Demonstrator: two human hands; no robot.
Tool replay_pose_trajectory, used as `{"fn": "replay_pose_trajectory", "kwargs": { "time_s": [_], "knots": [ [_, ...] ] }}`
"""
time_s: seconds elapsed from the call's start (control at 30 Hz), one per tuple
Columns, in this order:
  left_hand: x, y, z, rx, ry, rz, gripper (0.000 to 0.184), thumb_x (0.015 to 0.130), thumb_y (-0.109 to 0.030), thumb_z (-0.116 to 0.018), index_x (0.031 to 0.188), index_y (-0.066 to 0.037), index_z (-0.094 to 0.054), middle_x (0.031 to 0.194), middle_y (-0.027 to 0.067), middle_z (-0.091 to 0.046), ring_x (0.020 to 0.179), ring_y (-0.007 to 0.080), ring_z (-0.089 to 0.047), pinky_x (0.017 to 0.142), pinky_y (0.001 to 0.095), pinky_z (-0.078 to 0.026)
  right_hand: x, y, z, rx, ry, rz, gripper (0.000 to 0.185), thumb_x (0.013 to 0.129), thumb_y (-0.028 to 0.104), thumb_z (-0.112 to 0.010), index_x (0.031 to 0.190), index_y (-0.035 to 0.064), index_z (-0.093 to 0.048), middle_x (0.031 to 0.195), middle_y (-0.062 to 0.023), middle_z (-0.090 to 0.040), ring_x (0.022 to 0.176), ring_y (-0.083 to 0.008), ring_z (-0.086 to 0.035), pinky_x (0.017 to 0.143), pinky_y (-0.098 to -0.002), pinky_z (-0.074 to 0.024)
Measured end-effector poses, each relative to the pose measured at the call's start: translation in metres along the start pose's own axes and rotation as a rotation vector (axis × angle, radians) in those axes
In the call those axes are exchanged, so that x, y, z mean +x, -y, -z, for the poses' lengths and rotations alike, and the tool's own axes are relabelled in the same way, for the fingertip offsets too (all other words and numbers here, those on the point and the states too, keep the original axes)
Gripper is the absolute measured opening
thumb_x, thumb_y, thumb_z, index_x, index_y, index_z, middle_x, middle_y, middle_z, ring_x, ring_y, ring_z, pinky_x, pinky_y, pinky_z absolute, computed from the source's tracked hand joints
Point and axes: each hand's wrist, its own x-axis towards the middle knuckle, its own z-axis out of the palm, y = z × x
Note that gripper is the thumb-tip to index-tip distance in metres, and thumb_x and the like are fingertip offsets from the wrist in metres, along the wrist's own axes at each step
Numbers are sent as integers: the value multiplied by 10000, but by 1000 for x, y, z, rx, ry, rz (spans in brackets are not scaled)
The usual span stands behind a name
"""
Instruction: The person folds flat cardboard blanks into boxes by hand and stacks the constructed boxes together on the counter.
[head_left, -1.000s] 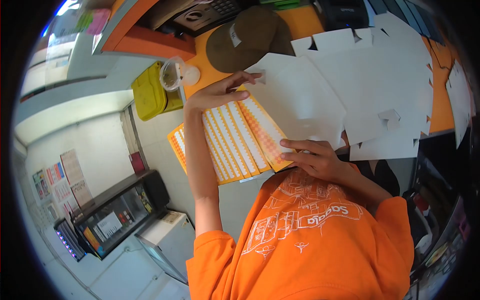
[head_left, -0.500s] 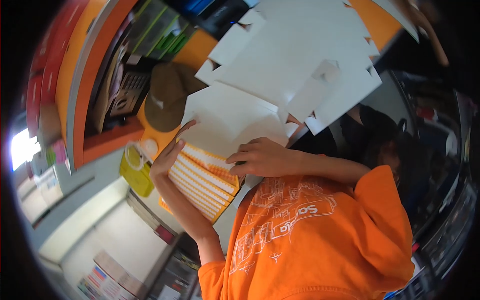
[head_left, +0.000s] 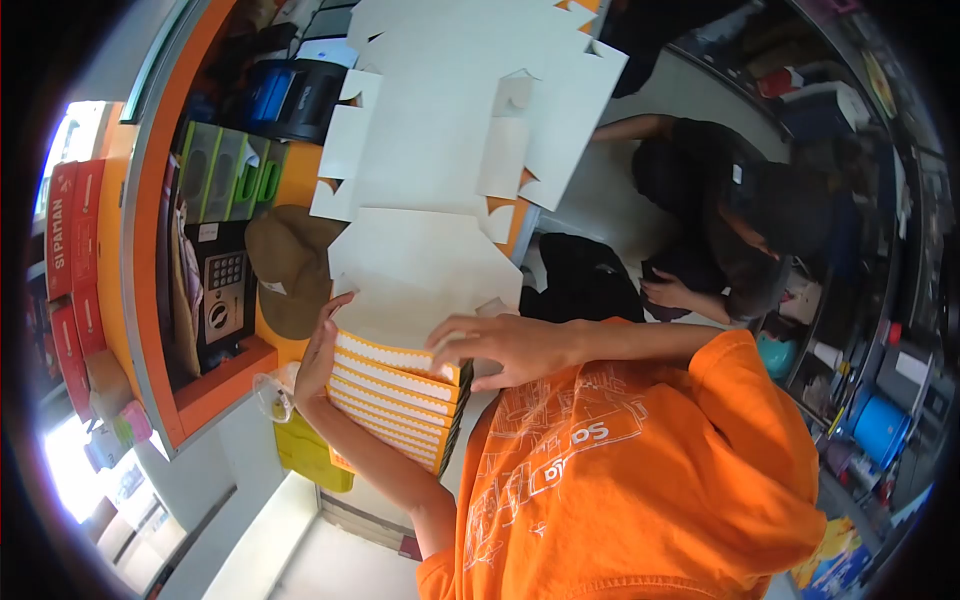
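Observation:
My left hand rests along the left edge of a stack of yellow-and-white patterned card pieces, its fingers stretched out. Over the stack's upper right corner is my right hand, its fingers bent and apart, with a gap between thumb and fingers. The pieces lie overlapped in rows, close to my orange shirt. Just beyond them lies a flat white cardboard sheet, near my left fingertips. A larger white die-cut sheet with notched flaps lies farther off.
A brown cap, a safe and green-edged drawers stand at the left. Below them are a clear plastic cup and a yellow-green bin. At the right, a person in dark clothes is low beside the table.
The view has turned, bringing the person at the right into clearer sight. My right hand has lifted its fingers off the patterned card's corner; my left hand stays along the left edge.

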Motion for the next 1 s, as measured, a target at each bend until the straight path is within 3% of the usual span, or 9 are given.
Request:
{"fn": "replay_pose_trajectory", "kwargs": {
  "time_s": [0.03,0.23,0.27,0.37,0.6,0.73,0.83,0.93,1.0],
  "knots": [
    [1,3,-1,-14,-18,11,499,961,-466,-359,1272,-85,-443,1330,79,-429,1251,197,-348,1050,300,-229,-6,3,-3,76,-103,-12,233,746,37,-634,970,90,-597,1103,-43,-511,1018,-244,-539,826,-353,-473],
    [6,-5,-6,46,-27,127,408,968,-443,-355,1208,-147,-501,1265,66,-474,1162,178,-416,993,282,-305,-26,-55,-31,-565,-198,64,197,755,29,-632,947,53,-595,1000,-58,-564,1009,-264,-521,897,-356,-432],
    [7,-9,-11,23,-16,125,398,969,-437,-356,1197,-147,-507,1257,62,-477,1156,172,-418,988,278,-307,-27,-58,-35,-577,-178,13,152,759,42,-631,907,61,-599,898,-56,-591,986,-254,-525,873,-352,-443],
    [4,-25,-28,15,30,137,398,966,-440,-357,1178,-146,-522,1248,52,-483,1144,162,-426,977,273,-320,-42,-61,-43,-577,-261,38,121,761,44,-627,875,74,-601,855,-43,-600,960,-250,-535,829,-349,-464],
    [14,-22,-38,208,94,44,358,967,-397,-381,1145,-130,-540,1171,37,-512,1105,138,-432,967,257,-316,-62,-42,-63,-737,-376,55,215,665,-5,-634,860,85,-614,893,-33,-622,908,-227,-587,781,-327,-494],
    [20,-14,-34,169,108,80,332,967,-347,-407,1126,-92,-548,1123,29,-528,1084,118,-439,969,242,-305,-58,-51,-73,-639,-454,62,201,672,-21,-638,846,78,-630,893,-48,-636,902,-244,-599,750,-335,-502],
    [27,-3,-28,131,148,28,390,948,-388,-433,1138,-66,-547,1122,28,-531,1084,117,-447,969,241,-307,-62,-62,-85,-394,-552,-57,172,705,-42,-636,852,44,-655,856,-70,-653,852,-237,-623,747,-313,-499],
    [22,-11,-32,158,96,144,460,918,-444,-467,1158,-58,-544,1130,28,-537,1093,123,-452,974,242,-304,-61,-55,-92,-47,-511,-288,168,738,-63,-626,881,13,-672,828,-92,-672,800,-204,-642,758,-285,-487],
    [20,-13,-33,151,81,186,494,908,-465,-473,1166,-49,-541,1138,30,-542,1098,125,-457,973,241,-307,-63,-59,-97,-28,-502,-303,175,744,-71,-619,891,4,-676,824,-99,-678,788,-179,-640,767,-272,-483]
  ]
}}
